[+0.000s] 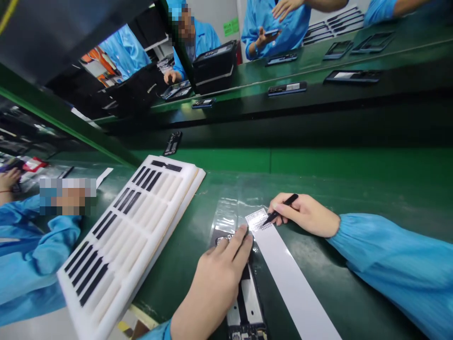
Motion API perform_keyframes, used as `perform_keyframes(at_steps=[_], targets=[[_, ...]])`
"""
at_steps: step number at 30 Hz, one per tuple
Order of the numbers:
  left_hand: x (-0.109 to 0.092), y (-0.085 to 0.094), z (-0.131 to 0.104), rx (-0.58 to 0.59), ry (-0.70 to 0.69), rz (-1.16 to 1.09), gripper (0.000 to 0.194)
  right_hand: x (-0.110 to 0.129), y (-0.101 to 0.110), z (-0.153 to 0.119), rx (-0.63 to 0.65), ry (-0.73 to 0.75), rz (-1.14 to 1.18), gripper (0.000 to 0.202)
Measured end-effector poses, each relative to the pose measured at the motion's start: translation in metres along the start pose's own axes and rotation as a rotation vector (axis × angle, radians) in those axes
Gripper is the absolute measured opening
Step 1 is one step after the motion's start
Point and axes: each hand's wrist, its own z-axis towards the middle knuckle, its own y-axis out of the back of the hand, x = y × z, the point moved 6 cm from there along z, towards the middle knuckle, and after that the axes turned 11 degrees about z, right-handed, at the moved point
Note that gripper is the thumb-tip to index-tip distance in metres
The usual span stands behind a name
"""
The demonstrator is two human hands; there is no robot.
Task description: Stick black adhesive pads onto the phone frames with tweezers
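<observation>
"Two hands busy at this desk, blue sleeves on both. What's each one up to?"

"Left hand is lying across an opened-up phone, fingers close together. Can't tell if the fingertips are pinching anything, the angle hides it. Right hand is easier: pinching black tweezers pen-style, tips down at the dotted end of a long white strip."

"Where's the phone sitting, exactly?"

"Toward the desk's near edge, partly covered by that left hand, its near end running out of view. The strip is just to its right, slanting from about mid-desk back toward the near edge. There's some shiny clear film past the phone, on the far-edge side."

"And the big white thing?"

"Foam tray, left of the phone, lying at a slant with its near end down by the desk's near edge. Some slots have black strips in them, others are bare."

"Anyone else around?"

"Yeah, a co-worker's blue sleeve over on the left past the tray. Beyond the desk's far edge there's a dark ledge with more phone parts, and another person in blue is holding a flat dark device."
</observation>
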Motion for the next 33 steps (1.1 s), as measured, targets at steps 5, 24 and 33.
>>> perform_keyframes(at_steps=[5,24,33], targets=[[-0.007,-0.009,0.016,0.017,-0.084,0.046,0.071,0.003,0.001,-0.001,0.088,0.023,-0.071,0.048],[-0.008,-0.024,0.016,0.045,-0.168,-0.010,0.067,0.025,-0.005,-0.012,0.343,0.300,-0.368,0.019],[-0.011,-0.017,0.017,0.042,-0.145,0.034,0.061,0.023,0.000,-0.007,0.314,0.261,-0.296,0.021]])
